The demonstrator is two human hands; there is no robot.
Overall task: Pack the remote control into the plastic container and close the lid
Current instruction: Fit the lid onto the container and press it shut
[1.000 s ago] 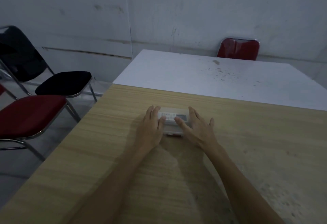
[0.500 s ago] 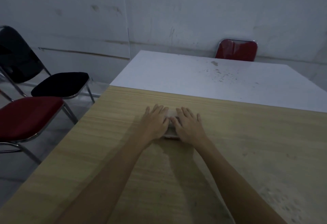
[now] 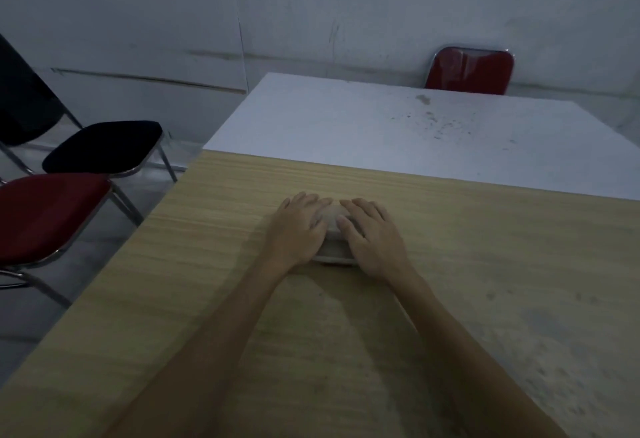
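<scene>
Item: plastic container (image 3: 335, 251), low and clear, on the wooden table (image 3: 221, 299) straight ahead of me, near the seam with the white table (image 3: 381, 133). Only a strip of its top and its near edge show between my hands; the rest is covered.

Position against the hands: directly beneath both. My left hand (image 3: 298, 231) lies palm down over the left end, fingers spread flat and pointing away from me. My right hand (image 3: 372, 234) lies the same way over the right end. The index fingers nearly meet across the middle. Neither hand is curled round anything; both are laid open and flat, pressing on the top rather than grasping.

Long axis: runs left to right across my view, so each hand bears on one end and neither is nearer than the other.

Remote control: not visible under my palms in this dim light; I take it to be inside, but cannot confirm.

Lid: seems to sit level on the box, though whether its edges have caught all round I cannot tell.

Step in hand, as I judge it: pressing the lid shut. The coming push should go straight down at both ends together, as uneven pressure might tip the lid

Surroundings: red chair (image 3: 470, 70) beyond the white table
</scene>
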